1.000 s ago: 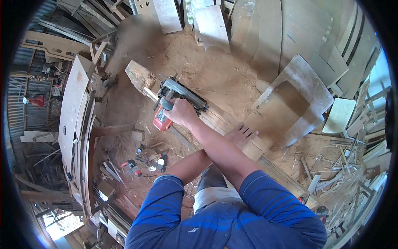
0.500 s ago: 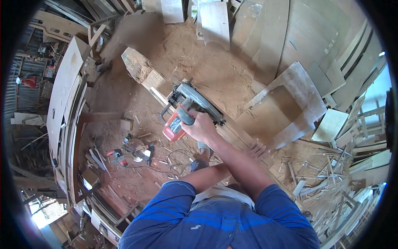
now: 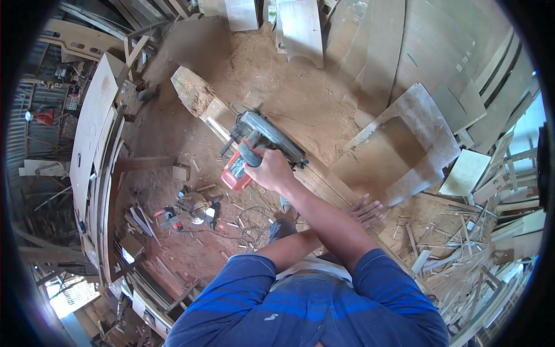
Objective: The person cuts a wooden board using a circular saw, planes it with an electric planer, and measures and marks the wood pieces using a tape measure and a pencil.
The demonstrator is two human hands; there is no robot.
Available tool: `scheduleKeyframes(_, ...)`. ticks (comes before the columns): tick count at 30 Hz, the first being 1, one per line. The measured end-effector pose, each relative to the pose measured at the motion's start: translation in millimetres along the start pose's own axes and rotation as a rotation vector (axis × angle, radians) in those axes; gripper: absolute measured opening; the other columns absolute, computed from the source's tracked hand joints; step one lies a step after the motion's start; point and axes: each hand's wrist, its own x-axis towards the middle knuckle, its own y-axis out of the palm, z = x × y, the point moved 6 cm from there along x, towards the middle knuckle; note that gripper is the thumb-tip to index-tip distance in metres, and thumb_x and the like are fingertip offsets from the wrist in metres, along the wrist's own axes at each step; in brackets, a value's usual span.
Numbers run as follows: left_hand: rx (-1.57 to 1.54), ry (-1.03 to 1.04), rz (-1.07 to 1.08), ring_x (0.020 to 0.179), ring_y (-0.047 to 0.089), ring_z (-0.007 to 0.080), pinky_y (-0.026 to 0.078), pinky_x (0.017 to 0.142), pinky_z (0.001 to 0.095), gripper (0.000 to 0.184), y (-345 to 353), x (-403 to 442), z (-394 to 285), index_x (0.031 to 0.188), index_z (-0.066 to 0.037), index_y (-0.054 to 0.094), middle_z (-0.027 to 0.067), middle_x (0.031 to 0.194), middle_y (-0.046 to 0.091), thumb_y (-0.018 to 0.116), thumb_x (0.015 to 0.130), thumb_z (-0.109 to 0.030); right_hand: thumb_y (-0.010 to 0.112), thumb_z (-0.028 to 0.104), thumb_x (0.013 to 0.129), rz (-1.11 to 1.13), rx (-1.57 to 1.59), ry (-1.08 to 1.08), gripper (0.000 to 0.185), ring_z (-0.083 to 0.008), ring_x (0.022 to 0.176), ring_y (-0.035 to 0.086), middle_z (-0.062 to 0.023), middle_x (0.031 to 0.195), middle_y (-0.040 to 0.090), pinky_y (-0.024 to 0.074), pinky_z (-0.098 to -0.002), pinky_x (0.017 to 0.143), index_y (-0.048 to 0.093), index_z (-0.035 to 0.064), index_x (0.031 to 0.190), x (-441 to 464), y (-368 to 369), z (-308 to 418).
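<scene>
My right hand (image 3: 270,169) is closed around the rear handle of a circular saw (image 3: 267,136), which has a red motor housing and a grey guard. The saw sits on a long wooden plank (image 3: 326,178) that runs diagonally from the upper left toward my body. Its blade is hidden by the guard and base. My arms cross, the right over the left. Beyond my right forearm, my left hand (image 3: 367,211) lies flat on the plank with fingers spread. Sawdust covers the far end of the support (image 3: 193,92) under the plank.
A second power tool with red parts (image 3: 188,211) lies on the dusty floor at left, near a tangled cord (image 3: 251,222). Stacked boards (image 3: 95,127) stand farther left. A cut-out panel (image 3: 425,124) lies right of the plank, and wood offcuts (image 3: 457,248) litter the lower right.
The saw and my right hand have shifted slightly up and left along the plank. My left hand has slid a little to the right, and its fingers show more clearly spread.
</scene>
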Motion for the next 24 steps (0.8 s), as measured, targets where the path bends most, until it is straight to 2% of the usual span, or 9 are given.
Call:
scheduleKeyframes(3, -0.045, -0.007, 0.073, 0.170, 0.001, 0.0349, -0.005, 0.133, 0.0656, 0.098, -1, 1, 0, 0.173, -0.002, 0.017, 0.0236, 0.181, 0.011, 0.044, 0.104, -0.065, 0.079, 0.036, 0.085, 0.002, 0.017, -0.025, 0.043, -0.0406, 0.084, 0.078, -0.0254, 0.084, 0.077, 0.0619, -0.0466, 0.080, 0.080, 0.0034, 0.113, 6, 0, 4)
scheduleKeyframes(8, -0.019, -0.003, 0.031, 0.170, 0.001, 0.0352, -0.006, 0.133, 0.0675, 0.102, 6, 2, -1, 0.172, -0.002, 0.017, 0.0235, 0.181, 0.011, 0.042, 0.102, -0.072, 0.078, 0.038, 0.086, -0.018, 0.003, -0.078, 0.042, -0.0424, 0.082, 0.077, -0.0260, 0.084, 0.076, 0.0619, -0.0487, 0.079, 0.081, 0.0036, 0.110, 15, 5, 6)
scheduleKeyframes(9, -0.029, -0.008, 0.050, 0.169, 0.002, 0.0353, -0.006, 0.133, 0.0679, 0.102, 9, 2, -1, 0.172, -0.002, 0.017, 0.0235, 0.181, 0.011, 0.042, 0.102, -0.072, 0.076, 0.039, 0.086, 0.036, 0.006, -0.048, 0.042, -0.0431, 0.092, 0.077, -0.0270, 0.092, 0.077, 0.0622, -0.0514, 0.087, 0.079, 0.0054, 0.111, 18, 8, 5)
scheduleKeyframes(15, -0.071, -0.017, 0.216, 0.169, 0.004, 0.0365, -0.006, 0.132, 0.0688, 0.106, 16, 2, -1, 0.173, -0.002, 0.016, 0.0243, 0.180, 0.014, 0.041, 0.100, -0.074, 0.076, 0.037, 0.086, -0.023, 0.041, -0.089, 0.040, -0.0437, 0.088, 0.077, -0.0273, 0.089, 0.076, 0.0624, -0.0513, 0.086, 0.079, 0.0039, 0.110, 31, 13, 10)
scheduleKeyframes(20, -0.151, -0.019, 0.272, 0.169, 0.005, 0.0365, -0.008, 0.132, 0.0684, 0.105, 13, 3, -1, 0.173, -0.002, 0.015, 0.0236, 0.180, 0.012, 0.043, 0.100, -0.072, 0.076, 0.037, 0.088, 0.002, 0.028, -0.100, 0.041, -0.0426, 0.085, 0.077, -0.0268, 0.085, 0.076, 0.0627, -0.0507, 0.082, 0.078, 0.0014, 0.108, 47, 23, 9)
scheduleKeyframes(24, -0.047, 0.000, 0.234, 0.169, 0.005, 0.0359, -0.008, 0.132, 0.0686, 0.105, 2, 4, -2, 0.173, -0.003, 0.014, 0.0223, 0.180, 0.011, 0.044, 0.099, -0.071, 0.075, 0.038, 0.090, 0.036, 0.056, -0.112, 0.041, -0.0420, 0.083, 0.077, -0.0263, 0.084, 0.076, 0.0628, -0.0499, 0.081, 0.077, 0.0004, 0.106, 56, 19, 24)
